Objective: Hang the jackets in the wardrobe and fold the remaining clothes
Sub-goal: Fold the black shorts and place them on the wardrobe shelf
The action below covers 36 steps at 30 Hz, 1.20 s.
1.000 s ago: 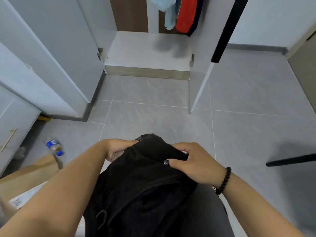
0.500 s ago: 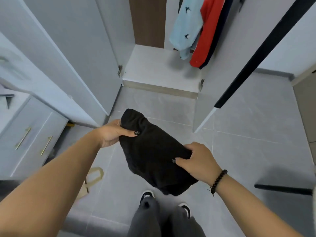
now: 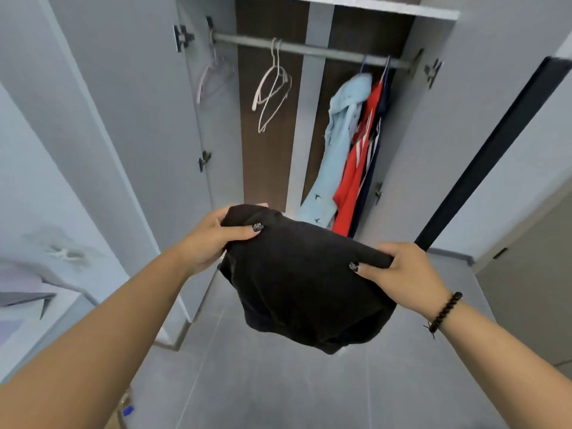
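A bunched black garment (image 3: 306, 283) is held up between both hands in front of the open wardrobe (image 3: 439, 125), probably so that it can be opened out for hanging. The left hand (image 3: 213, 239) grips its upper left edge with curled fingers; the right hand (image 3: 402, 274) pinches the right edge. Above the left hand, about two empty wire hangers (image 3: 272, 85) are seen on the rail (image 3: 312, 52). Above the right hand, three garments are hung: a light blue shirt (image 3: 337, 150), a red one (image 3: 356, 171) and a navy one (image 3: 376, 144).
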Motion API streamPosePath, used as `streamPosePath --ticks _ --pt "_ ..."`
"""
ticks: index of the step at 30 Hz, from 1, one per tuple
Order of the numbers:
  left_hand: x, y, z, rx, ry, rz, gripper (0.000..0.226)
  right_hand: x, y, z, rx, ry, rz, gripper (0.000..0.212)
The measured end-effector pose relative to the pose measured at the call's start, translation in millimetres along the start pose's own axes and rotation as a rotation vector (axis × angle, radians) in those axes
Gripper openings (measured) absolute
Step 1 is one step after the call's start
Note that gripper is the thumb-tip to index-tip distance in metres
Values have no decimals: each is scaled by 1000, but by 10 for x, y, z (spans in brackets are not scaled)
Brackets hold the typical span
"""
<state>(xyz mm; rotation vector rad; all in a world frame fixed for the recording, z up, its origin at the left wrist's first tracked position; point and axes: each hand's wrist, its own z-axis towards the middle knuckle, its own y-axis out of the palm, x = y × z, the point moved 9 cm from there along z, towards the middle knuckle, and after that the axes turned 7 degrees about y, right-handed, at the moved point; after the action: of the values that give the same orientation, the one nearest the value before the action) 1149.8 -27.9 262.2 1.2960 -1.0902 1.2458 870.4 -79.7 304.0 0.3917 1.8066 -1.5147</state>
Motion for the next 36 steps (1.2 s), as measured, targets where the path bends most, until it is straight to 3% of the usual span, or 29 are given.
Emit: streamPosePath --ticks 3,6,14,19,28,33,36 --pt "660 -84 34 52 116 20 51 -446 -304 92 55 -45 23 11" --pt "1197 -184 19 100 235 27 52 -871 -570 129 125 -132 52 8" --pt "2081 -319 237 172 414 -53 38 -1767 -1390 279 483 -409 194 24" --pt "2491 -335 697 278 540 -12 9 -1996 -1821 638 596 -483 256 33" --pt "3337 -219 2076 429 737 210 3 -2136 -2530 1841 687 -521 359 22" --pt "3876 -314 2819 594 809 372 3 -2338 -2767 2602 622 -527 420 23" --pt "4238 -492 3184 665 852 478 16 -2496 -2767 3012 565 -525 437 15"
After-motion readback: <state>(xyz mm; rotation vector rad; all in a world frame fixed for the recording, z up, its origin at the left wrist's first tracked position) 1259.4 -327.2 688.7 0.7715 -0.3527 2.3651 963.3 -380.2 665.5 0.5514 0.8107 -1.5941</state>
